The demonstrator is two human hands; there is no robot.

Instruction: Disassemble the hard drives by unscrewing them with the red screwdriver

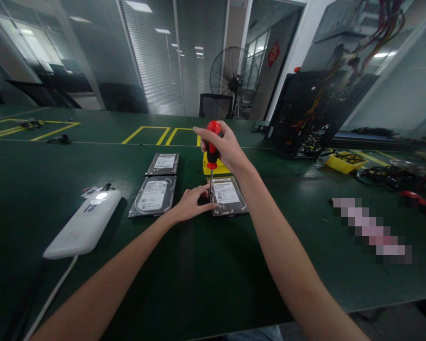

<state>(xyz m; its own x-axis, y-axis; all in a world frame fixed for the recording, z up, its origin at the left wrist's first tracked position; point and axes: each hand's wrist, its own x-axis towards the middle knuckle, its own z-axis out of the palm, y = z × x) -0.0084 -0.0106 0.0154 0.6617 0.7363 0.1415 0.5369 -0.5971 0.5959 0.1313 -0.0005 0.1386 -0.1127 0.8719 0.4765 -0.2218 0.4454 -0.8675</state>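
My right hand (227, 144) is wrapped round the red and black handle of a screwdriver (213, 142). The screwdriver stands upright, its metal shaft pointing down at the left edge of a hard drive (229, 194). My left hand (193, 202) grips that same edge, with the thumb on the drive's lower left corner and the fingers close to the screwdriver tip. Whether the tip sits in a screw is too small to tell. Left of my hands lie two more hard drives, one (152, 195) nearer and one (164, 163) behind it.
A yellow tray (216, 166) is behind the held drive, partly hidden. A white power bank-like device (85, 222) with a cable lies at the left. On the right stand an opened black computer case (298, 113) and a yellow bin (344, 162), near tangled cables (383, 177). A blurred-out strip (371, 227) lies nearer.
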